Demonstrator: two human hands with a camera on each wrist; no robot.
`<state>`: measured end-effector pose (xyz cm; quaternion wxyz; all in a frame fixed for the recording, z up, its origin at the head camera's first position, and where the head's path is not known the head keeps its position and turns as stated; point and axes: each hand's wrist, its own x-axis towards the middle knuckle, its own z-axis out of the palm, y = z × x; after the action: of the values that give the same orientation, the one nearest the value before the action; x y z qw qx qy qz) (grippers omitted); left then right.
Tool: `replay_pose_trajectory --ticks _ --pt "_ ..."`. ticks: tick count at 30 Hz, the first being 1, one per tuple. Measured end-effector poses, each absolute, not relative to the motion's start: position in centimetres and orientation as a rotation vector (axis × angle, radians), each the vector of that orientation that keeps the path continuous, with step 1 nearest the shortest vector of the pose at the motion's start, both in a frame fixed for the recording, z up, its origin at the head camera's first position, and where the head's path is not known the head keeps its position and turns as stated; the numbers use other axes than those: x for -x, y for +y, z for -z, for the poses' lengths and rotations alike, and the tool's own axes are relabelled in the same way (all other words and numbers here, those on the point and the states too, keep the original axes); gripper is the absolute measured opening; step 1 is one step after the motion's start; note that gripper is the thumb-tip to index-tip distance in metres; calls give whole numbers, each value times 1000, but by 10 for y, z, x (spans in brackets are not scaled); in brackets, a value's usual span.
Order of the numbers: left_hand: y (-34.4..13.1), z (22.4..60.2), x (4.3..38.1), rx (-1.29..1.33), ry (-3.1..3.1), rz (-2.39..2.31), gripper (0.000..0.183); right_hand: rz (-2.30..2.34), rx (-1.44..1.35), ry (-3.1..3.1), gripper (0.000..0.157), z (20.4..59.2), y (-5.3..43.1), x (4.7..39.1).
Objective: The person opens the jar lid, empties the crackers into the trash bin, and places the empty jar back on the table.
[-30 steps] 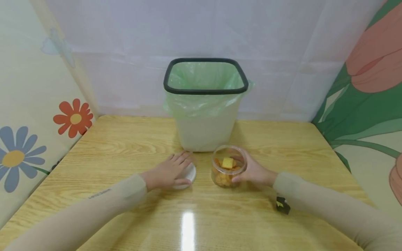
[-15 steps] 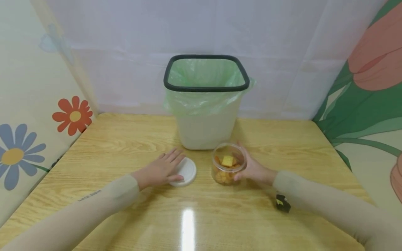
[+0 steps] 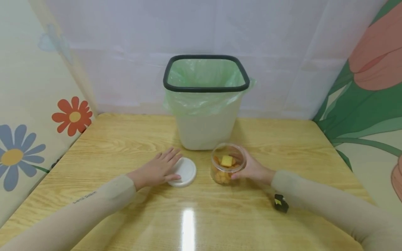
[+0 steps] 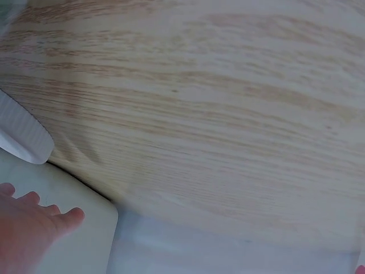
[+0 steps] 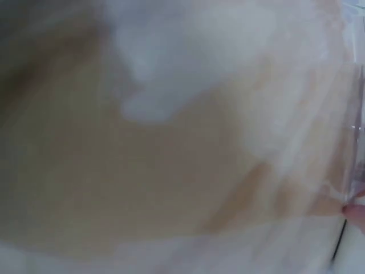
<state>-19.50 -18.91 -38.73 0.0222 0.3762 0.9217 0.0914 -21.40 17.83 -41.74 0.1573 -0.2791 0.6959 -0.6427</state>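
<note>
In the head view a round white lid [image 3: 186, 171] lies flat on the table. My left hand [image 3: 154, 170] is at its left edge, fingers straight and thumb stretched over the lid's near side; whether it touches the lid I cannot tell. A clear round jar [image 3: 216, 170] stands upright and uncovered to the right, with orange snack pieces [image 3: 223, 177] and a yellow square piece [image 3: 227, 161] inside. My right hand [image 3: 252, 169] grips the jar's right side. In the left wrist view the lid's ridged rim [image 4: 25, 128] shows; the right wrist view catches the jar's wall [image 5: 358, 131].
Behind the lid and jar stands a light bin [image 3: 205, 129] with a black rim and green liner. A small black-and-yellow object [image 3: 281, 203] lies by the right sleeve. A white sheet [image 3: 132, 69] hangs behind the wooden table [image 3: 132, 139], and flowered panels flank it.
My left hand has slid left off most of the lid, baring more of its top. The right hand keeps its grip on the jar, which stays in nearly the same place.
</note>
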Motion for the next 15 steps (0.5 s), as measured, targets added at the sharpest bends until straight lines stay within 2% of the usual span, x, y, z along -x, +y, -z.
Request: replay_pose_trajectory --ticks 15 --pt "-192 385 192 -1128 2865 -328 71 1855 724 2004 114 414 173 212"
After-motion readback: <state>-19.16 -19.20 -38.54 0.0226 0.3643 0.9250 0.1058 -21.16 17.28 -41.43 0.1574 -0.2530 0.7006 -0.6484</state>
